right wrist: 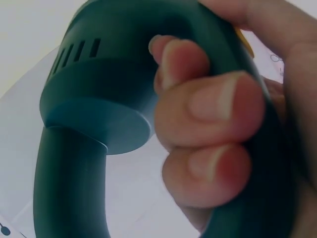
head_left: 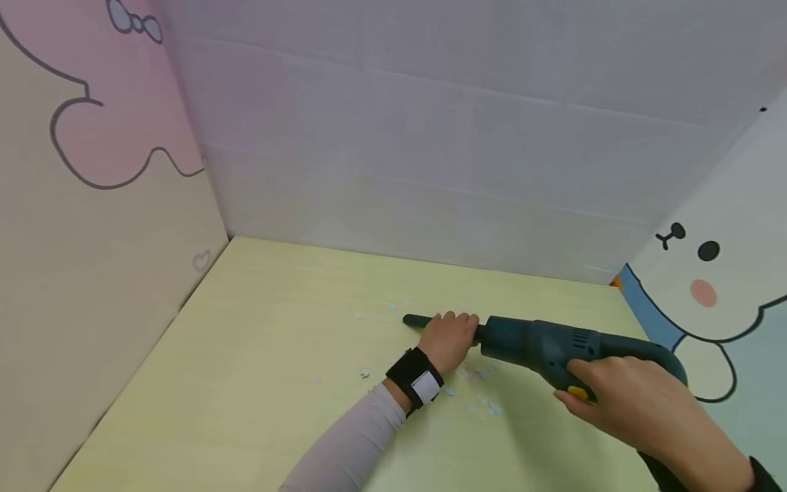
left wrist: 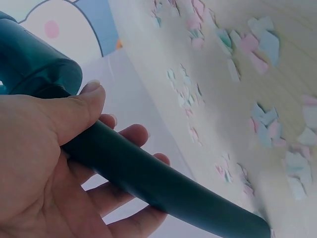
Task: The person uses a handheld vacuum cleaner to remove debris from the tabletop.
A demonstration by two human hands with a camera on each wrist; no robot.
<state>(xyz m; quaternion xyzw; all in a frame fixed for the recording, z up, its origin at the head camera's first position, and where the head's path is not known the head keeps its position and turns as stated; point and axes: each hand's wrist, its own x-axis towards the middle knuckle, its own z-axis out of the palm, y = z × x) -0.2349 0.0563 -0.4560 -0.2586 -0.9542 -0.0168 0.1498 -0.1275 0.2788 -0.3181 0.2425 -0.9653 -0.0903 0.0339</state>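
A dark green handheld vacuum cleaner [head_left: 513,339] lies across both hands above the table, its narrow end towards the left. My left hand [head_left: 447,342] holds its slim nozzle tube [left wrist: 168,181], thumb on one side and fingers round the other. The looped handle [right wrist: 252,198] is in the grip of my right hand [head_left: 639,403], fingers curled round it, thumb close to a yellow button [head_left: 578,393]. Small torn paper scraps [left wrist: 270,47] in pale blue, pink and white lie on the table, several under the left wrist. In the left wrist view the nozzle tip overlaps the scraps' edge.
The pale yellow table [head_left: 246,355] meets a plain whitish back wall [head_left: 399,150]. Printed cartoon panels stand on both sides, a pink and beige left panel [head_left: 92,225] and a right panel [head_left: 744,273] close behind the handle end. A few stray scraps [head_left: 365,374] lie left of the left wrist.
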